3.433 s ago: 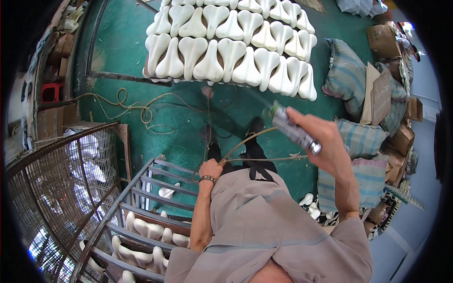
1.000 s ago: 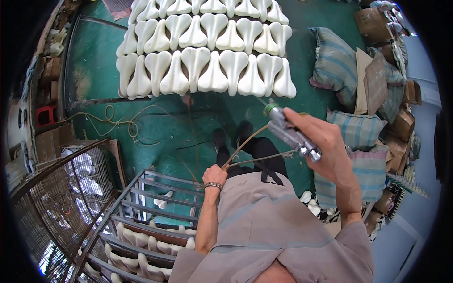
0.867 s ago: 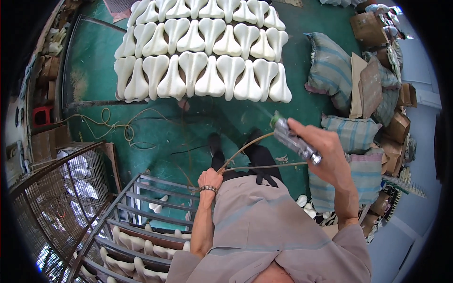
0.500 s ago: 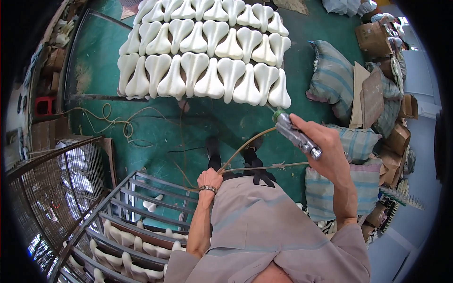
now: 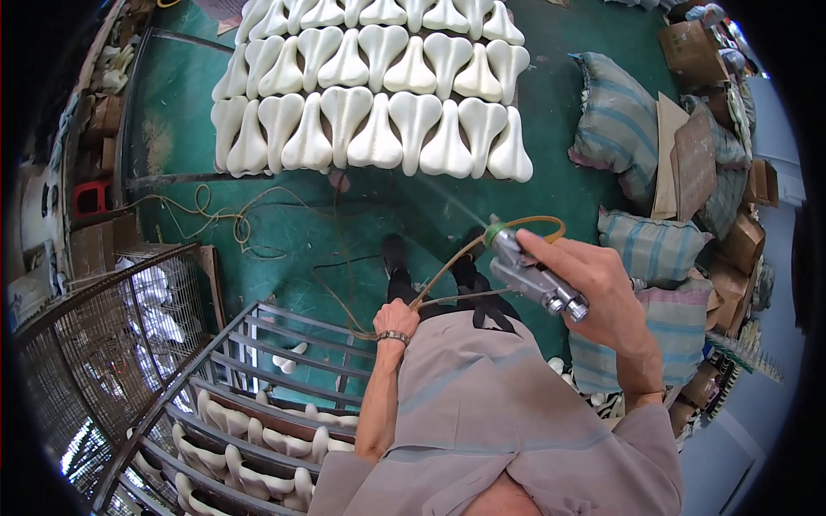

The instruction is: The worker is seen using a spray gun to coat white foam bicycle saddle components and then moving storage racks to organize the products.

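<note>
A metal spray gun is gripped in the closed right hand, its nozzle aimed ahead at rows of white saddle-shaped mouldings on the green floor. Its tan hoses are clasped in the left hand, lower and to the left.

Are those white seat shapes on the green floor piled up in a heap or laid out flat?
Laid out flat. The white seat shapes lie side by side in neat rows on the green floor, none stacked on another.

Wearing loose grey short-sleeved shirt, dark trousers and black shoes beyond it, metal wristband beside its left edge.
</note>
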Action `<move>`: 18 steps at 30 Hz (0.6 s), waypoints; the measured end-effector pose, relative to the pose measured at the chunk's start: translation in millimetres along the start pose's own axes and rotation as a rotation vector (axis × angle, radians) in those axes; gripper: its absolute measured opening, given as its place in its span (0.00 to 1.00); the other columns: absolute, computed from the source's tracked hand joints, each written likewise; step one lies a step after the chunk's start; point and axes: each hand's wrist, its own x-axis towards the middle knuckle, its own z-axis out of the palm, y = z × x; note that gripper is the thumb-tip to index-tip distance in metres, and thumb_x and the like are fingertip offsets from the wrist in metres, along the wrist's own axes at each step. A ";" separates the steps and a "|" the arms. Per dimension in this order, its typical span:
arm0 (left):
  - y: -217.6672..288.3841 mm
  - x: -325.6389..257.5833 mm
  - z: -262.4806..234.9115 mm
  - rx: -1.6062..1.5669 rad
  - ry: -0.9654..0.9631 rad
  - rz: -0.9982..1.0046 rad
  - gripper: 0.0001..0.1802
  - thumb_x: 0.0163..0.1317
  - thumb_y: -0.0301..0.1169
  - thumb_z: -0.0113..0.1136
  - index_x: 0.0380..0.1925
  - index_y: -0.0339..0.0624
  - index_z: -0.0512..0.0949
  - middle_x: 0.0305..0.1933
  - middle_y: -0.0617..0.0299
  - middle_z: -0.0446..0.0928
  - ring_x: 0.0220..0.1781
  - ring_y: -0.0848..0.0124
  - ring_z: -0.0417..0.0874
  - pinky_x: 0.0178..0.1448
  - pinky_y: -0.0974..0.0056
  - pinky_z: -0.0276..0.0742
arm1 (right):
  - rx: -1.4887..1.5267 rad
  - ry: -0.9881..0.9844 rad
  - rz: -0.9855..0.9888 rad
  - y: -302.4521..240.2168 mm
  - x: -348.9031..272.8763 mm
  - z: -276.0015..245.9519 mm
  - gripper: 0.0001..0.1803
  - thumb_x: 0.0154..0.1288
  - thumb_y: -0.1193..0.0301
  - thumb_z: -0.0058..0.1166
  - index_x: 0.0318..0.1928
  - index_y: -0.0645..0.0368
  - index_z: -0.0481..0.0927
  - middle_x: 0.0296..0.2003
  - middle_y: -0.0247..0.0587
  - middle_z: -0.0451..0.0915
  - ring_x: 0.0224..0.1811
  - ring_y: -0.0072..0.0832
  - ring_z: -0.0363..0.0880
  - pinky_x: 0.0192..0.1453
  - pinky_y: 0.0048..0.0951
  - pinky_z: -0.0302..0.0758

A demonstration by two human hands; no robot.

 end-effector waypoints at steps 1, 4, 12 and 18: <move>1.1 0.7 2.4 0.006 -0.013 0.006 0.25 0.67 0.50 0.64 0.40 0.34 0.88 0.44 0.32 0.86 0.51 0.35 0.87 0.53 0.40 0.82 | 0.002 -0.001 -0.008 1.2 -3.2 -2.2 0.41 0.48 0.82 0.68 0.69 0.58 0.79 0.44 0.47 0.89 0.41 0.48 0.88 0.44 0.40 0.83; 4.9 3.6 9.5 0.033 -0.013 0.033 0.24 0.67 0.48 0.64 0.40 0.34 0.88 0.44 0.32 0.86 0.50 0.35 0.87 0.54 0.39 0.82 | -0.009 -0.093 0.032 6.8 -13.8 -12.3 0.41 0.48 0.82 0.69 0.69 0.59 0.79 0.43 0.47 0.89 0.42 0.47 0.89 0.44 0.41 0.83; 27.0 1.5 18.9 0.074 -0.016 0.049 0.21 0.66 0.42 0.63 0.40 0.33 0.89 0.44 0.33 0.87 0.49 0.38 0.89 0.55 0.41 0.84 | -0.071 0.158 0.174 36.4 -37.4 -27.7 0.39 0.49 0.86 0.65 0.67 0.60 0.81 0.45 0.53 0.88 0.44 0.49 0.90 0.47 0.40 0.83; 44.7 2.6 30.4 0.102 -0.034 0.060 0.23 0.67 0.46 0.63 0.40 0.33 0.89 0.44 0.33 0.87 0.49 0.38 0.89 0.55 0.41 0.84 | -0.004 -0.020 0.095 49.1 -51.1 -29.2 0.39 0.49 0.85 0.66 0.68 0.61 0.80 0.45 0.51 0.88 0.43 0.49 0.89 0.46 0.41 0.83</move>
